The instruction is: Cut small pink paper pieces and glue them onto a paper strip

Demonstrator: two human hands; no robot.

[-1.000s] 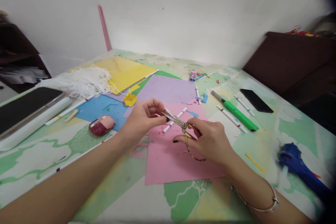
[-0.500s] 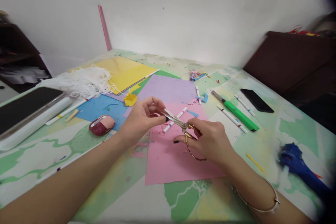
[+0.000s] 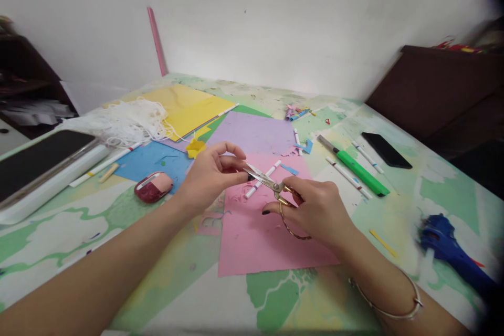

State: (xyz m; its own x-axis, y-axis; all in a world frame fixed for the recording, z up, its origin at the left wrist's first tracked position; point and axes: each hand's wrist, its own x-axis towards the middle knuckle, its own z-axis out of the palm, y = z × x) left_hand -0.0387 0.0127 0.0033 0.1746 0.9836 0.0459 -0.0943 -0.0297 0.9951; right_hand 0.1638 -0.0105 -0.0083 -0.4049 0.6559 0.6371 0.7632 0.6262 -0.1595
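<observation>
Surface (image 3: pixel 177 286) was cluttered; scissors (image 3: pixel 277 187), barely shifted, were held by right grip (image 3: pixel 317 210); little seemed advanced; left grip (image 3: pixel 210 176) unreadable.

Wears a thin, pale metal bangle (image 3: pixel 394 317) loosely round the right forearm (image 3: pixel 364 252), curving wide of the arm, with a small crosswise piece on the outer side and what looks like a little knob on the inner side. Has dark polish on the thumbnail (image 3: pixel 266 212) of the right hand (image 3: pixel 317 210) and, in a smaller visible patch, on that of the left hand (image 3: pixel 207 176). Shows bare, slim forearms and slender fingers.
</observation>
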